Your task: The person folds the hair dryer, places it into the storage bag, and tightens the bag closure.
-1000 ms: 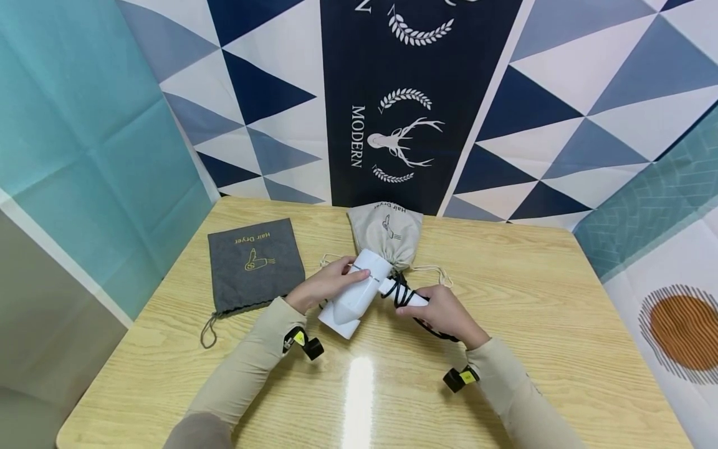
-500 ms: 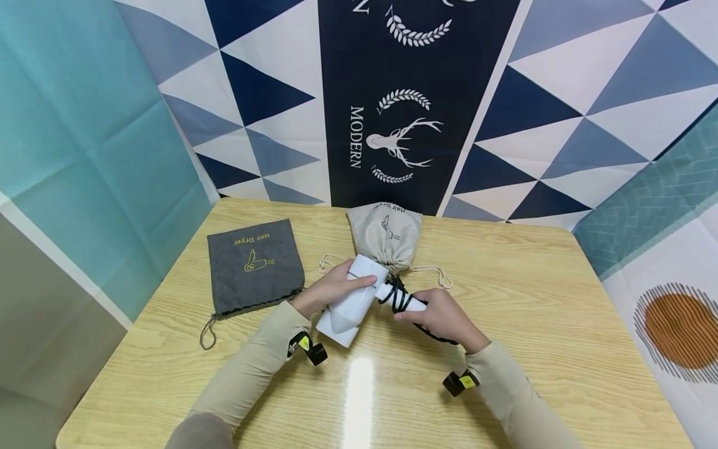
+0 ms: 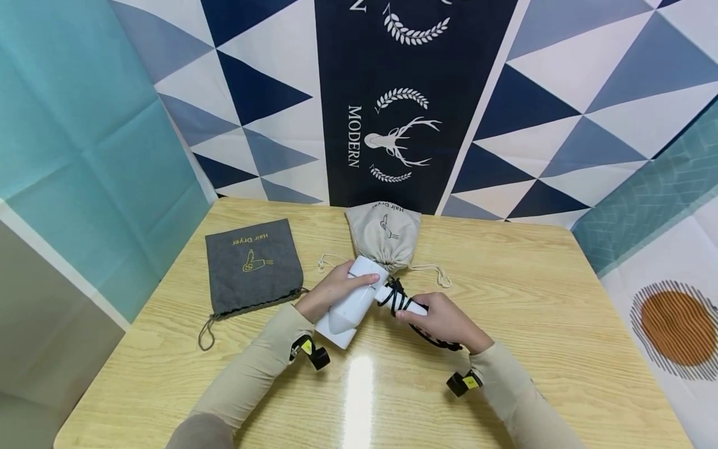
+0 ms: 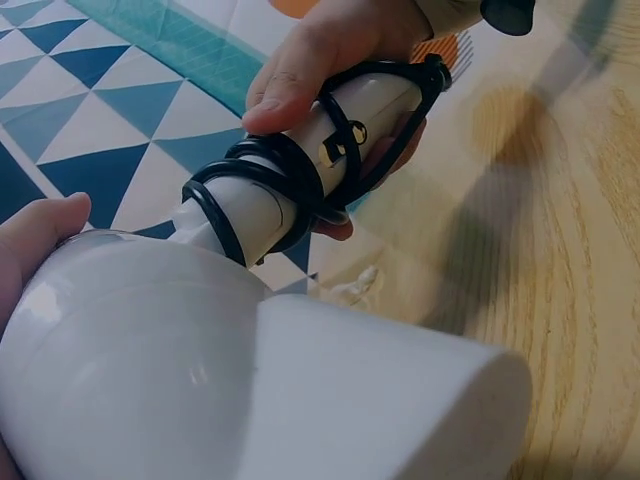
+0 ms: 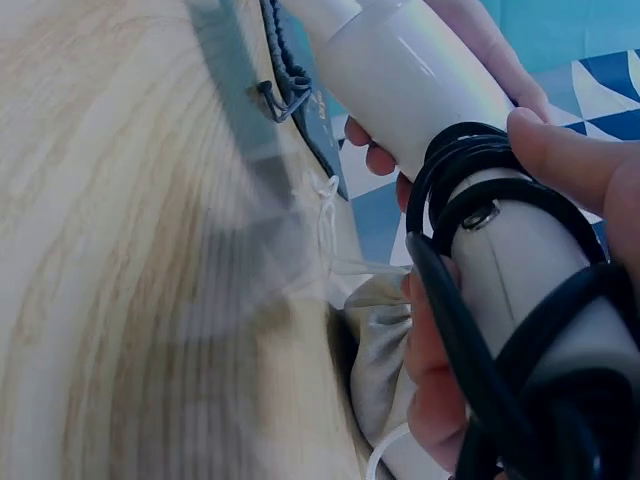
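White hair dryer (image 3: 350, 308) is held in both hands just above the counter (image 3: 561, 299), around mid-width, in front of the beige bag (image 3: 387, 237).

Left grip (image 3: 334, 289): clenched round the dryer body. Thumb is laid over the top; fingertips are seen curled under the body in the right wrist view.

Right grip (image 3: 443, 317): clenched round the handle (image 5: 505, 280), thumb on one side, fingers wrapped on the other.

Black cord (image 3: 396, 296) is wound in several turns round the handle; the rest is looped past the right grip toward the wrist.

Dryer is tilted: nozzle (image 4: 400, 380) aimed toward the near left, other end brought close to the gathered mouth of the beige bag. Overlapped there in the head view; contact can't be told.

Beige bag is placed at the back of the counter, drawn closed, white drawstring ends spread to both sides. Grey bag (image 3: 255, 265) is laid flat to the left, marked "Hair Dryer" in yellow, drawstring loop hung off its near left corner.
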### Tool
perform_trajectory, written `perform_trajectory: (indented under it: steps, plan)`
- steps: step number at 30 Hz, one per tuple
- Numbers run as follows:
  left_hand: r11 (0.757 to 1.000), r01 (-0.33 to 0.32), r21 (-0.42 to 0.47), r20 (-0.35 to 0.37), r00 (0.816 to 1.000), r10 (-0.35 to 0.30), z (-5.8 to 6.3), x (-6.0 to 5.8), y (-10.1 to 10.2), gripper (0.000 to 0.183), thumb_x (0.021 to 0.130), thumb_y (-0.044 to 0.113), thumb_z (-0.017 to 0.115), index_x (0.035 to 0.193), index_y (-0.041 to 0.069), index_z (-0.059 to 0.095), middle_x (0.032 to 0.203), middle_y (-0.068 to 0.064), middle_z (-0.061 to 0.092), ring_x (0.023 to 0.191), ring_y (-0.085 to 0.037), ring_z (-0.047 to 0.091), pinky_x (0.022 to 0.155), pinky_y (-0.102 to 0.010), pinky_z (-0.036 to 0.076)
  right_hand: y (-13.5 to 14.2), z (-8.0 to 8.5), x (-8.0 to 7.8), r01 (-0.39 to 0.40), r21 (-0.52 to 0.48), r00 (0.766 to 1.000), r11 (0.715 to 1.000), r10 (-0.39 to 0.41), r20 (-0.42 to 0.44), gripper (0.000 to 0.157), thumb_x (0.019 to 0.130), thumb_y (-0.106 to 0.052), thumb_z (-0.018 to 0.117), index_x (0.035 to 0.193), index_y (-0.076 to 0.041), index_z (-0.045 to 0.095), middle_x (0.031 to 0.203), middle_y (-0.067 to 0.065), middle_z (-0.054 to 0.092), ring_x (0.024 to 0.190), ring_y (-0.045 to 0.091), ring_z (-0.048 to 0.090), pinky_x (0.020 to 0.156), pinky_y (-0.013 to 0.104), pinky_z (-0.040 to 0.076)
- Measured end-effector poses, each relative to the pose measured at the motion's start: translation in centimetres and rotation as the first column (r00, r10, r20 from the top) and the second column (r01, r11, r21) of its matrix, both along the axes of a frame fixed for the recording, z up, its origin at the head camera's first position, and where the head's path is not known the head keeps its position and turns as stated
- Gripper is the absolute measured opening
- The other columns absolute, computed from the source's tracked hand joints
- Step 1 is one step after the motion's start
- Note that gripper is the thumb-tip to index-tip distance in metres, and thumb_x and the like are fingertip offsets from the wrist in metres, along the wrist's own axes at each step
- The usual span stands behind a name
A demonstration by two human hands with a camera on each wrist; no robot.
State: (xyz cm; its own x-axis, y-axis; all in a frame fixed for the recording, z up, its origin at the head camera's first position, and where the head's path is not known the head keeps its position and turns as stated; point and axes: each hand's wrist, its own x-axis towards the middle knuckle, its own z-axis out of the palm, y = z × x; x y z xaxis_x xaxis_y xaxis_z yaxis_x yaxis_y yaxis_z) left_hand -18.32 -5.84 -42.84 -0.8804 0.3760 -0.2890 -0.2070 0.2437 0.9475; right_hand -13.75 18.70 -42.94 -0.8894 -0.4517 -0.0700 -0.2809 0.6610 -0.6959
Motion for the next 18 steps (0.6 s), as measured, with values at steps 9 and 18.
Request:
perform_trajectory:
  steps: [9,18]
  plan:
    - [1.000,-0.013,0.010,-0.033,0.999,0.014,0.0,0.1,0.2,0.059,0.087,0.046,0.068,0.131,0.009,0.052,0.103,-0.011,0.065,0.080,-0.018,0.063,0.066,-0.032,0.055,-0.3,-0.4,0.2,0.043,-0.019,0.998,0.999,-0.043,-0.036,0.037,0.092,-0.042,0.065,0.079,-0.007,0.068,0.053,-0.008,0.047,0.044,0.006,0.044,0.045,0.023,0.040]
    - [0.998,-0.057,-0.003,-0.045,0.997,0.057,-0.2,0.1,0.2,0.059,0.086,0.048,0.069,0.130,0.012,0.052,0.103,-0.011,0.064,0.080,-0.019,0.063,0.065,-0.033,0.055,-1.0,-1.1,0.5,0.133,-0.077,0.991,0.988,-0.134,-0.013,0.038,0.090,-0.041,0.067,0.074,-0.007,0.065,0.051,-0.006,0.048,0.043,0.008,0.045,0.042,0.025,0.040]
